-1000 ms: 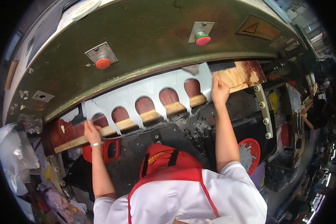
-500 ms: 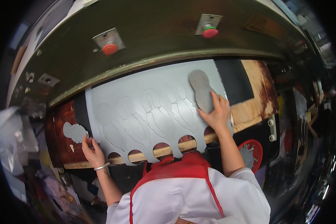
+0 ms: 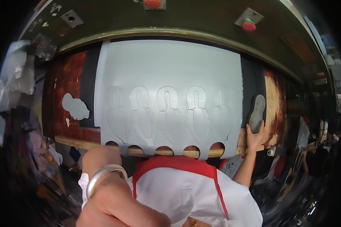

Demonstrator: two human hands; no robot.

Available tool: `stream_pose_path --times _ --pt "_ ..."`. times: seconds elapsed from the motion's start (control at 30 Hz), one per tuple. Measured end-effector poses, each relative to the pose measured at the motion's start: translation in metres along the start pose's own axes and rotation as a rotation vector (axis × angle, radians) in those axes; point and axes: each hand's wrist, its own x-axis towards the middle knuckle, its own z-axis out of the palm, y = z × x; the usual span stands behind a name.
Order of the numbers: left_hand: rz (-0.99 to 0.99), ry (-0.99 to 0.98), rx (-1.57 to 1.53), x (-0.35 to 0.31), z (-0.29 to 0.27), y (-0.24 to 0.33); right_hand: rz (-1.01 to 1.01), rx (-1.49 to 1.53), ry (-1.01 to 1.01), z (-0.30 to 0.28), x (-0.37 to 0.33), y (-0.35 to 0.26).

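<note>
Below, grey sheet (image 3: pixel 174 60) over worn board (image 3: pixel 70 77), green machine (image 3: pixel 201 22) beyond

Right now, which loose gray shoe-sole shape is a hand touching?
The darker sole-shaped piece on the right: the right hand grips its lower end. The paler piece lies far left, untouched.

The grey sheet (image 3: pixel 172 72) is smooth with a soft sheen; the sole-shaped piece (image 3: pixel 258 108) at three o'clock looks matt. The wooden tabletop (image 3: pixel 273 108) is scuffed, the metal bangle (image 3: pixel 98 177) near seven shiny, the apron (image 3: pixel 174 162) at six cloth.
</note>
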Motion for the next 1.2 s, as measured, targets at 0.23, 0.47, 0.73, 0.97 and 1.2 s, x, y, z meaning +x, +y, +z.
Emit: stream_pose_path --times 0.23,0.47,0.73,0.97,1.2 --pt "0.583 -0.193 0.152 -0.059 0.057 -0.031 0.227 0.658 -0.361 -0.015 -0.041 -0.027" --pt "-0.322 -0.579 0.537 -0.143 0.128 -0.151 0.568 1.767 -0.979 -0.004 -0.023 -0.025" --pt "-0.486 -0.52 0.27 -0.162 0.151 -0.196 0.395 1.996 -0.828 -0.028 -0.053 -0.036" --pt "-0.676 0.608 0.282 -0.082 0.033 -0.184 -0.029 0.49 -0.079 -0.057 -0.064 -0.059" --pt "-0.248 -0.61 0.743 -0.154 0.077 -0.14 0.421 1.145 -1.29 -0.03 -0.041 -0.099"
